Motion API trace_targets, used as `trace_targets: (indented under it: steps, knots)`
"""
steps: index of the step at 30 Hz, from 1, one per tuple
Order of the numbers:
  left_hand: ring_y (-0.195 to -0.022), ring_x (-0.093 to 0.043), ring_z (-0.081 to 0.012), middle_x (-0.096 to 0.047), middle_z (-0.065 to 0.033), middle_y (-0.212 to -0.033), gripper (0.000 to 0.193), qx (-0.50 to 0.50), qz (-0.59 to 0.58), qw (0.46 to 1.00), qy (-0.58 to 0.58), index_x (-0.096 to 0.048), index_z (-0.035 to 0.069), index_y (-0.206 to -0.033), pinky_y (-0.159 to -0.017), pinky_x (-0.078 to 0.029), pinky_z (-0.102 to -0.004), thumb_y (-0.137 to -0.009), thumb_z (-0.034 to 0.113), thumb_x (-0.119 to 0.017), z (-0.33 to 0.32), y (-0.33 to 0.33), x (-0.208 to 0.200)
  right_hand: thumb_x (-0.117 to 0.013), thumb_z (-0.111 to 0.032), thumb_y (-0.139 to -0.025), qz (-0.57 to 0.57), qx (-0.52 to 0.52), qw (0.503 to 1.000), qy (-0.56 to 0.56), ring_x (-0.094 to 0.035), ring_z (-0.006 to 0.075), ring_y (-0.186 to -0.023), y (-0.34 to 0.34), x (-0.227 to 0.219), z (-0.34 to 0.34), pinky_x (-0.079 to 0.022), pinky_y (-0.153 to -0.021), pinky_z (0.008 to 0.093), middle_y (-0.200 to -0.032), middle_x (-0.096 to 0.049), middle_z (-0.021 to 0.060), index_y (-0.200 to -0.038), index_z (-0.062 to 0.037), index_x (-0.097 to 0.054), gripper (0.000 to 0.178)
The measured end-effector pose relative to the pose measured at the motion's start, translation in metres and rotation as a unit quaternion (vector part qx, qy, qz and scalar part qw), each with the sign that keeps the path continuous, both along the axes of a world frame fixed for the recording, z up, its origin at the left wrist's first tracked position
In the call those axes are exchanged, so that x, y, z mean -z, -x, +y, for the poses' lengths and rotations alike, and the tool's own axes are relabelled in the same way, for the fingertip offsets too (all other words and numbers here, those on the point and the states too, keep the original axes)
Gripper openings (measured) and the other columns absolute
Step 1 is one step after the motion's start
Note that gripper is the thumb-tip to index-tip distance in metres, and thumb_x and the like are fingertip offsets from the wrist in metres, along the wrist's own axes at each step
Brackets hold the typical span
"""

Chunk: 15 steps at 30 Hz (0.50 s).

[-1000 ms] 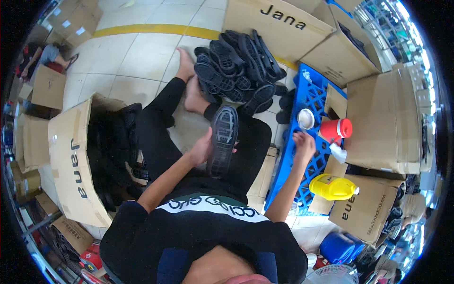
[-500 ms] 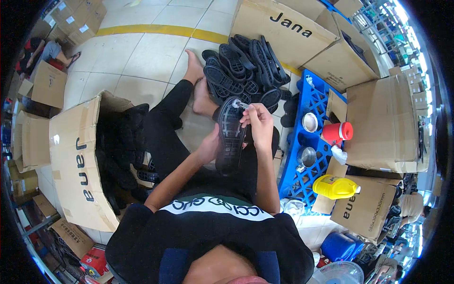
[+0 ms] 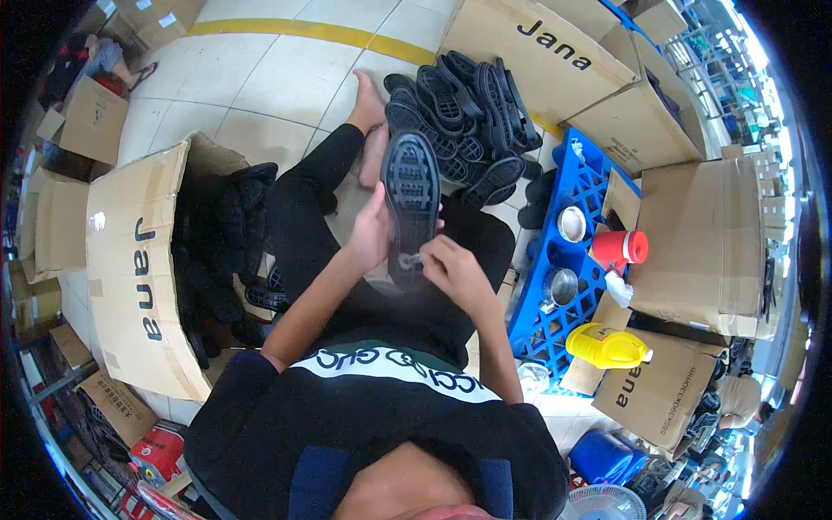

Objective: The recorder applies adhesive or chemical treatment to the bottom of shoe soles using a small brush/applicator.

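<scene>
A black shoe sole [image 3: 411, 195] stands lengthwise above my lap, its ribbed inner side facing up. My left hand [image 3: 373, 230] is closed around its left edge near the middle, with some fingertips showing past the right edge. My right hand [image 3: 454, 270] pinches a small pale brush [image 3: 411, 259], whose tip touches the end of the sole nearest me. Its exact kind is hard to make out. Beyond the sole, a heap of black shoe soles [image 3: 446, 95] lies on the floor by my bare feet.
At my left, an open cardboard box [image 3: 130, 269] holds dark soles. On my right, a blue plastic pallet [image 3: 543, 334] carries a white-rimmed bowl [image 3: 571, 224], a metal bowl [image 3: 562, 287], a red jug [image 3: 620, 248] and a yellow bottle [image 3: 608, 346]. Large boxes [image 3: 693, 247] stand behind it.
My right hand has moved the brush from the far end of the sole to its near end. The sole has shifted away from me, and my left hand has gone with it.
</scene>
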<state>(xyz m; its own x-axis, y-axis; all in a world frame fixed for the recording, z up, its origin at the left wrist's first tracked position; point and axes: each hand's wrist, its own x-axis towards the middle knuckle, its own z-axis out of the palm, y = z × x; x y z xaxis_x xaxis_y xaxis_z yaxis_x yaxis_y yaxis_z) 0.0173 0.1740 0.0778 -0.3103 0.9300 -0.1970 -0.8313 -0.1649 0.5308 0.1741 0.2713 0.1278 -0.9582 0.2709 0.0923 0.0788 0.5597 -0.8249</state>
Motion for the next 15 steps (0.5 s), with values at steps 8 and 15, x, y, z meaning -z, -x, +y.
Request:
trace_targets:
  steps: [8, 15]
  knots:
    - [-0.115, -0.059, -0.0367, -0.057, -0.0205, -0.128, 0.075, -0.010, -0.018, 0.999, -0.027, -0.041, 0.003, -0.140, -0.100, -0.045, -0.0482, -0.099, 0.060, -0.015, 0.003, 0.006, -0.015, -0.066, 0.002, -0.084, 0.057, 0.101, 0.990, 0.085, -0.063, 0.0164, -0.073, -0.010, -0.010, 0.004, -0.049, -0.063, 0.0257, -0.089, -0.064, 0.0112, -0.096, 0.0018, -0.062, 0.013]
    - [-0.113, -0.060, -0.0327, -0.057, -0.0183, -0.127, 0.079, 0.073, 0.004, 0.997, 0.000, -0.041, 0.005, -0.140, -0.097, -0.047, -0.0471, -0.097, 0.065, -0.015, -0.001, -0.012, -0.019, -0.068, -0.001, -0.079, 0.166, 0.069, 0.953, -0.242, -0.065, 0.0317, -0.097, 0.046, -0.051, 0.064, -0.053, -0.084, 0.0350, -0.108, -0.065, 0.0140, -0.099, -0.0004, -0.065, 0.020]
